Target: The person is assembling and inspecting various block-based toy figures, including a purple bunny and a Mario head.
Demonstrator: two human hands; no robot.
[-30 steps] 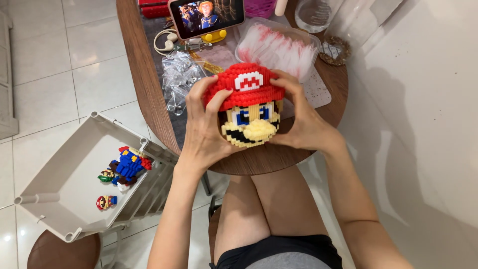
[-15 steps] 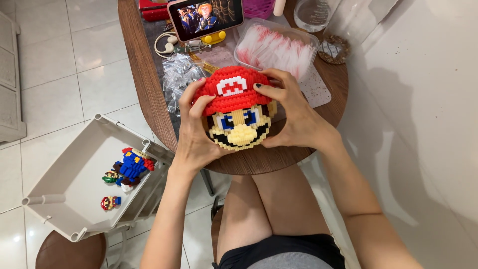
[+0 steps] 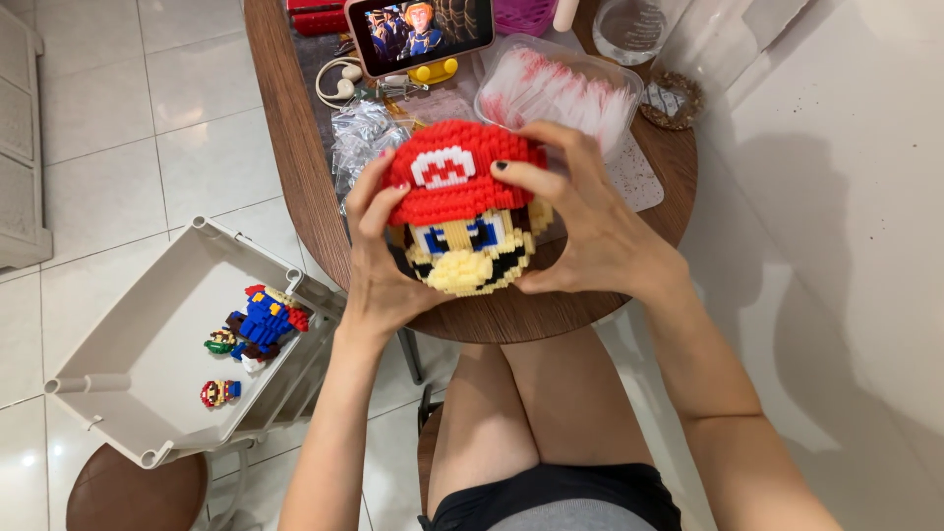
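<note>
Left hand [image 3: 379, 265]: bare, no glove, ring or wrist strap visible. The fingers [image 3: 366, 187] are slender; one nail near the top edge shows a reddish-pink polish. Forearm bare to the lower frame edge, no sleeve.

Right hand [image 3: 590, 231]: bare, no glove, ring or watch visible. One fingernail [image 3: 501, 166] carries a dark, near-black polish; the other nails on this hand are turned away and cannot be assessed. Forearm bare, no sleeve.

Lower body: both thighs and knees are bare. Black shorts [image 3: 551, 492] with a short leg cover the hips, and a grey garment panel [image 3: 565, 516] shows at the bottom edge.
</note>
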